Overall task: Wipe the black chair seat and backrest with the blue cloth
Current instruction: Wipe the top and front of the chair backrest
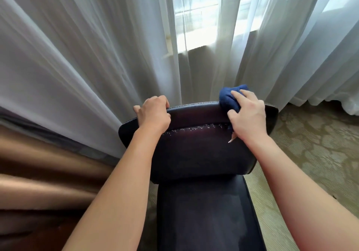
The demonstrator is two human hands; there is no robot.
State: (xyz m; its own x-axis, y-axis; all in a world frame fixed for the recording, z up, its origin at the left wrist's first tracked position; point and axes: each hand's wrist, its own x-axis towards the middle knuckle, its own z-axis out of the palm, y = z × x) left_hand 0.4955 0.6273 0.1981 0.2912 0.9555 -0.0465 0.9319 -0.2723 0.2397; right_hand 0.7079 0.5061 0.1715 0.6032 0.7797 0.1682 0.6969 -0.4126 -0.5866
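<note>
Seat: nearest to me, low centre, black, with a dull grey film across it; no hand or cloth touches it. I judge it not yet wiped.
Backrest: just beyond the seat, black, its top edge running left to right at mid-frame; a line of pale cracked flecks crosses its upper face.
Left hand: on the left end of the backrest top; fingers curled over the far edge, thumb out to the left. I read this as a steadying grip on the chair.
Right hand: on the right part of the top edge, fingers and thumb curled round the cloth, pressing it down.
Cloth: blue, bunched into a wad; it sits on the top edge, bulging out to the left of and beyond the right fingers, thumb at its near side.
Step in hand: wiping the backrest's top edge, by my judgement.
Next move: I would draw the wad along the edge toward the left hand, then work down the face, and lastly over the seat; the flaking strip calls for light pressure.
Curtain: white sheer, farthest off, hanging just behind the chair.
</note>
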